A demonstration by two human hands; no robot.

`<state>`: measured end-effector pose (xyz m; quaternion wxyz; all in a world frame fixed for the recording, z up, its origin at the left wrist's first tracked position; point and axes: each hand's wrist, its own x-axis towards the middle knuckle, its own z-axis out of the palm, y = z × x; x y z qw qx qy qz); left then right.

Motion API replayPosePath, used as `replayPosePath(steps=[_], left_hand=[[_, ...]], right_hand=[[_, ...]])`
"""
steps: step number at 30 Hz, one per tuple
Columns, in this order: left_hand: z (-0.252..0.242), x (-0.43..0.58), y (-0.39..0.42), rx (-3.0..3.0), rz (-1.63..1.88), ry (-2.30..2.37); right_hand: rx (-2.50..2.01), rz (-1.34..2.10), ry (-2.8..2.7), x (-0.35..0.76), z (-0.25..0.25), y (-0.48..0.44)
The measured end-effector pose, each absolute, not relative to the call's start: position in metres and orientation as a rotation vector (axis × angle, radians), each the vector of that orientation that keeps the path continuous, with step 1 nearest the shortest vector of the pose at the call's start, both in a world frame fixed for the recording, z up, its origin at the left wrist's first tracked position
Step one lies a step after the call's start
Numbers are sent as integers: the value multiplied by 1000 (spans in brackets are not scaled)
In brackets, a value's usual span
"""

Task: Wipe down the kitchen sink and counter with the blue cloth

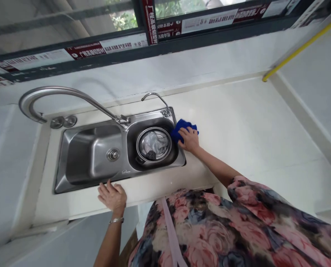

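Observation:
My right hand (189, 139) grips a bunched blue cloth (183, 125) at the right rim of the steel double sink (124, 144), its fingers curled over the cloth. At the counter's front edge, below the left basin, my left hand (112, 196) rests with its fingers spread and holds nothing. Inside the right basin sits a round metal strainer basket (169, 148). In it lie a crumpled, clear plastic-like piece (154, 142) and a dark scourer-like lump (151, 155). The left basin shows a drain (112, 154).
A tall curved faucet (70, 91) arches over the left basin, and a smaller tap (156, 95) stands behind the right one. Two round metal lids (63, 121) sit at the back left. White countertop (251, 126) extends right toward a yellow pipe (301, 48).

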<state>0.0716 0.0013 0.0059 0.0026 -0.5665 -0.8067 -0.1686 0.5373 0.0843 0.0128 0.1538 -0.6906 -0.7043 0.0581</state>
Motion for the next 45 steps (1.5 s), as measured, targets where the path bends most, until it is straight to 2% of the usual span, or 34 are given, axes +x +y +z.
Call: replayPosePath(steps=[8, 11, 14, 17, 20, 22, 30, 38, 42, 45], left_hand=[[1, 68, 3, -1818, -561, -2538], [-2, 67, 3, -1823, -565, -2536], [-2, 67, 3, -1825, -545, -2550], [-1, 69, 3, -1829, -508, -2582], [0, 70, 4, -1830, -494, -2583], [0, 71, 4, -1828, -496, -2569], [3, 74, 4, -1824, -500, -2586], [4, 73, 6, -1831, -515, -2565], [1, 72, 7, -1825, -527, -2580], [-1, 71, 8, -1829, -508, -2569]], right_hand=[[-1638, 276, -2247, 545, 3, -85], [-1732, 363, -2234, 594, 8, -150], [-2190, 353, -1922, 662, 19, -193], [-2591, 64, -1362, 718, 25, -200], [-2762, -220, -833, 739, 23, -172], [-2795, -250, -714, 734, 21, -144], [-2670, -34, -1212, 622, 22, -63], [-2106, 275, -1898, 473, 13, -63], [-1794, 415, -2166, 497, 11, -109], [-1846, 453, -2150, 561, 14, -161]])
